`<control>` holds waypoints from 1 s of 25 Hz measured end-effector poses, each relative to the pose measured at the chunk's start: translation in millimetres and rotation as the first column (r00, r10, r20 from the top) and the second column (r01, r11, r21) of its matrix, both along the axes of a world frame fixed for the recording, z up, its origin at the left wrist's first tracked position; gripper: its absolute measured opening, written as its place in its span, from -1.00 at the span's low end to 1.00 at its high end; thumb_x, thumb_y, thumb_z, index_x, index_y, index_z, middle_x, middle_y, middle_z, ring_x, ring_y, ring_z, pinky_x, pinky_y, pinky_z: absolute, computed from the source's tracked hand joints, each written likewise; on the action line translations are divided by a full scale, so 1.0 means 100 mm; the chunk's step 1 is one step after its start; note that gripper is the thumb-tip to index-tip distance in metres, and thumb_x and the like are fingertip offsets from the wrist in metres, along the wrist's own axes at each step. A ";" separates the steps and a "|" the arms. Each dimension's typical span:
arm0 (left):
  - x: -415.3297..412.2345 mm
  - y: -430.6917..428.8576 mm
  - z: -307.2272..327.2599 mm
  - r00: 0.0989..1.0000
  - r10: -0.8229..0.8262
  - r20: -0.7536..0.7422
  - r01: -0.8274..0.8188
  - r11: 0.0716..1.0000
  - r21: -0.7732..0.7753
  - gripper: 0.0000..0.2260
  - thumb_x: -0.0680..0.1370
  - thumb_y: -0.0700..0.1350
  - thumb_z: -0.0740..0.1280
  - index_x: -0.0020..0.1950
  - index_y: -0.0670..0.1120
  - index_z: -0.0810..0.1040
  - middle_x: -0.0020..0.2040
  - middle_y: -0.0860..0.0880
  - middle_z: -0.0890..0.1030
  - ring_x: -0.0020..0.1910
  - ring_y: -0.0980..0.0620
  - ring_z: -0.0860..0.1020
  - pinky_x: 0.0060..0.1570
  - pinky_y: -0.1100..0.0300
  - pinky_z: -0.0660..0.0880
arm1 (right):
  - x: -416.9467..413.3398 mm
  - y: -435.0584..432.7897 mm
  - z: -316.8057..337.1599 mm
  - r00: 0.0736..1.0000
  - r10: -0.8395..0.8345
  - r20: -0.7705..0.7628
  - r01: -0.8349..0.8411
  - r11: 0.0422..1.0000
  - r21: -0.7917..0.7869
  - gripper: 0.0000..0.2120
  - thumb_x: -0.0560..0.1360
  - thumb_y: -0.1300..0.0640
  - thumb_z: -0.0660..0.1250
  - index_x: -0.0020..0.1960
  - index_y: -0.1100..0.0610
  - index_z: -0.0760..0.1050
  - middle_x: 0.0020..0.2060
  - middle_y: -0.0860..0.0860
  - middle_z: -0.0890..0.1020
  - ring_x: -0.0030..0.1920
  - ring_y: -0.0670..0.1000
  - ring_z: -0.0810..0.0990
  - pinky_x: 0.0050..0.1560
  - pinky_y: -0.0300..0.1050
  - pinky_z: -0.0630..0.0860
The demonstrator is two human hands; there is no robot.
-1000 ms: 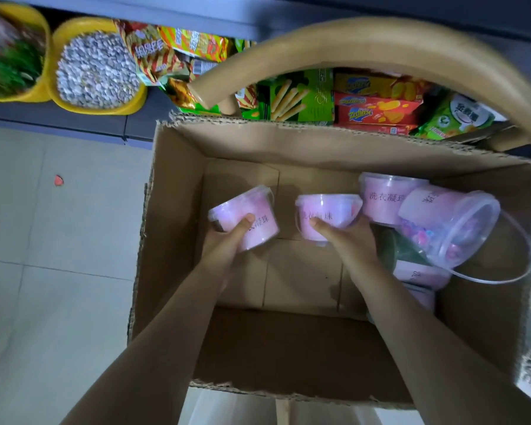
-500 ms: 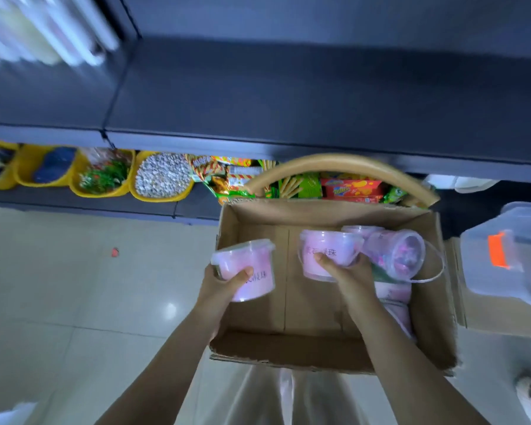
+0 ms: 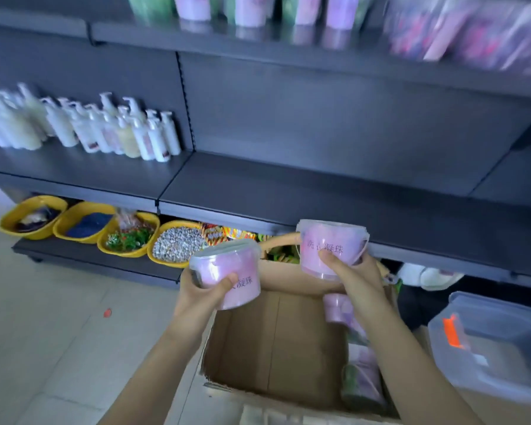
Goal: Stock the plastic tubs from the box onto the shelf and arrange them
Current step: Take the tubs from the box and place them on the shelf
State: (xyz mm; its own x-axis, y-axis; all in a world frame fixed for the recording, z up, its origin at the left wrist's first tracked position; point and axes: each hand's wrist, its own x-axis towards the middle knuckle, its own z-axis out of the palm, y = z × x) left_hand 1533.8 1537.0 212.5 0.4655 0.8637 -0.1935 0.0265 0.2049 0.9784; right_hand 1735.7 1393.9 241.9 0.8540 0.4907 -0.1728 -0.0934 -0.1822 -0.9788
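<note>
Left hand point(image 3: 201, 294) grips pink tub point(image 3: 227, 276); right hand point(image 3: 354, 276) grips second tub point(image 3: 331, 248). Both above box point(image 3: 276, 342), near dark shelf point(image 3: 319, 191); more tubs, blurred, inside.

Both forearms stretch forward; the left hand point(image 3: 203, 289) grips a pink tub point(image 3: 224, 265), thumb across its front, the right hand point(image 3: 356, 271) a second tub point(image 3: 331, 240), higher.

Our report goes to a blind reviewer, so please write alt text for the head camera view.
The left hand grips a pink tub and the right hand a second pink tub, both above an open cardboard box, in front of a dark shelf. White pump bottles stand on the shelf to the left, with yellow bowls below.
</note>
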 end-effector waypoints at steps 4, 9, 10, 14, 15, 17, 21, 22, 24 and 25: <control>-0.19 -0.15 0.44 0.996 0.030 0.087 -0.032 0.999 0.029 -0.40 0.28 -0.02 0.54 0.23 -0.10 0.39 0.04 -0.08 0.60 -0.11 0.07 0.60 -0.38 0.43 0.50 | -0.19 -0.10 0.54 0.996 0.004 0.092 -0.009 0.998 0.056 -0.53 0.29 0.04 0.56 0.11 0.11 0.47 -0.03 0.00 0.64 -0.03 0.00 0.62 0.10 -0.01 0.55; -0.40 -0.03 1.41 0.991 0.047 0.124 -0.069 0.981 0.179 -0.45 0.36 -0.10 0.53 0.25 -0.07 0.33 0.01 0.01 0.55 -0.08 0.12 0.56 -0.27 0.33 0.51 | -0.45 0.00 1.44 0.984 0.068 0.166 -0.097 0.980 0.174 -0.54 0.31 0.04 0.53 0.14 0.10 0.48 0.01 -0.02 0.64 -0.01 -0.07 0.61 -0.05 -0.21 0.48; -0.42 0.06 1.61 0.989 0.045 0.138 -0.074 0.974 0.212 -0.44 0.36 -0.08 0.52 0.26 -0.06 0.32 0.03 0.00 0.54 -0.06 0.11 0.55 -0.18 0.27 0.52 | -0.48 0.06 1.62 0.980 0.079 0.180 -0.116 0.972 0.205 -0.54 0.31 0.03 0.53 0.15 0.09 0.48 0.01 -0.04 0.64 0.00 -0.10 0.59 -0.09 -0.25 0.44; -0.40 0.42 2.22 0.989 0.028 0.148 -0.076 0.942 0.326 -0.36 0.35 -0.05 0.53 0.32 -0.07 0.30 0.10 -0.05 0.54 -0.03 0.08 0.56 -0.16 0.29 0.50 | -0.52 0.43 2.09 0.975 0.069 0.213 -0.130 0.949 0.286 -0.51 0.32 0.03 0.52 0.17 0.09 0.45 0.02 -0.07 0.60 -0.05 -0.17 0.54 -0.16 -0.32 0.36; -0.37 0.55 2.32 0.986 0.023 0.162 -0.079 0.935 0.347 -0.39 0.37 -0.08 0.51 0.32 -0.07 0.30 0.11 -0.06 0.54 -0.03 0.08 0.56 -0.18 0.31 0.49 | -0.49 0.56 2.16 0.973 0.055 0.224 -0.123 0.945 0.302 -0.51 0.32 0.03 0.52 0.18 0.09 0.45 0.02 -0.07 0.59 -0.07 -0.19 0.53 -0.18 -0.33 0.34; -0.27 0.83 2.47 0.983 0.011 0.183 -0.080 0.925 0.372 -0.39 0.37 -0.08 0.51 0.32 -0.08 0.30 0.15 -0.08 0.54 0.01 0.03 0.56 -0.09 0.23 0.53 | -0.42 0.84 2.26 0.973 0.025 0.230 -0.103 0.936 0.336 -0.50 0.33 0.02 0.51 0.20 0.10 0.44 0.01 -0.10 0.59 -0.07 -0.21 0.52 -0.18 -0.34 0.33; 0.12 1.54 2.63 0.982 -0.051 0.184 -0.033 0.903 0.428 -0.33 0.35 -0.07 0.53 0.35 -0.06 0.27 0.17 -0.02 0.52 0.05 0.04 0.54 0.02 0.16 0.48 | -0.16 1.48 2.30 0.971 -0.077 0.228 -0.015 0.926 0.378 -0.50 0.33 0.02 0.51 0.21 0.07 0.45 0.02 -0.12 0.60 -0.06 -0.22 0.53 -0.17 -0.34 0.34; 0.25 1.72 2.65 0.978 -0.081 0.191 -0.009 0.903 0.429 -0.31 0.35 -0.07 0.53 0.37 -0.04 0.26 0.17 0.00 0.52 0.07 0.04 0.54 0.04 0.19 0.46 | -0.10 1.62 2.30 0.967 -0.110 0.230 0.015 0.925 0.379 -0.50 0.33 0.02 0.52 0.20 0.07 0.45 0.04 -0.10 0.60 -0.06 -0.20 0.53 -0.16 -0.32 0.35; 0.54 2.03 2.73 0.968 -0.155 0.195 0.059 0.903 0.426 -0.30 0.34 -0.07 0.54 0.37 -0.04 0.25 0.17 0.01 0.51 0.06 0.07 0.54 0.04 0.23 0.45 | 0.01 1.89 2.31 0.955 -0.189 0.228 0.091 0.921 0.379 -0.50 0.32 0.04 0.52 0.20 0.09 0.44 0.06 -0.05 0.59 -0.05 -0.14 0.54 -0.09 -0.26 0.37; 0.71 2.18 2.76 0.961 -0.197 0.196 0.097 0.899 0.427 -0.30 0.34 -0.08 0.54 0.36 -0.04 0.25 0.17 0.01 0.50 0.04 0.09 0.53 0.02 0.26 0.45 | 0.08 2.01 2.34 0.945 -0.230 0.232 0.129 0.915 0.382 -0.50 0.32 0.05 0.52 0.20 0.10 0.44 0.06 -0.04 0.59 -0.06 -0.13 0.54 -0.08 -0.25 0.38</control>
